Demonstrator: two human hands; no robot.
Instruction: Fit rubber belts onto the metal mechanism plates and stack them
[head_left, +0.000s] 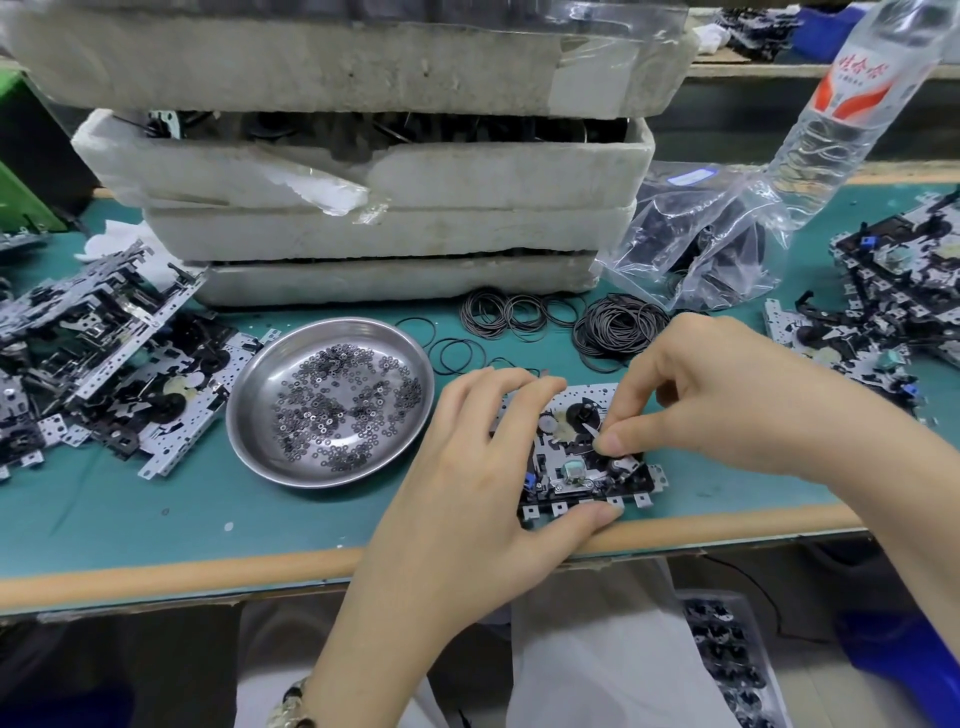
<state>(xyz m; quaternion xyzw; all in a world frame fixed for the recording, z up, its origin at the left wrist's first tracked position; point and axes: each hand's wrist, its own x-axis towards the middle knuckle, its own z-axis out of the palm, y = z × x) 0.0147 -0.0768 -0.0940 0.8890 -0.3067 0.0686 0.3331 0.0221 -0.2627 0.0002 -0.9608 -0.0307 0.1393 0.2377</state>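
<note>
Green bench (130, 509): belts (618, 327), dish (301, 348), plates (104, 338), foam trays (363, 234).

One left hand (483, 467), one right hand (727, 395), one metal plate (566, 457), one steel dish (248, 395), one clear bottle (841, 104), one plastic bag (691, 244), four foam trays (415, 171) — rubber belts (618, 327) and washers (332, 405) too many to count.

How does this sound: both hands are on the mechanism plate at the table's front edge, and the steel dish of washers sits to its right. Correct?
Not quite. The head view shows the steel dish of washers left of the mechanism plate, not right. The rest stands: left hand and right hand are both on that plate at the front edge of the table.
</note>
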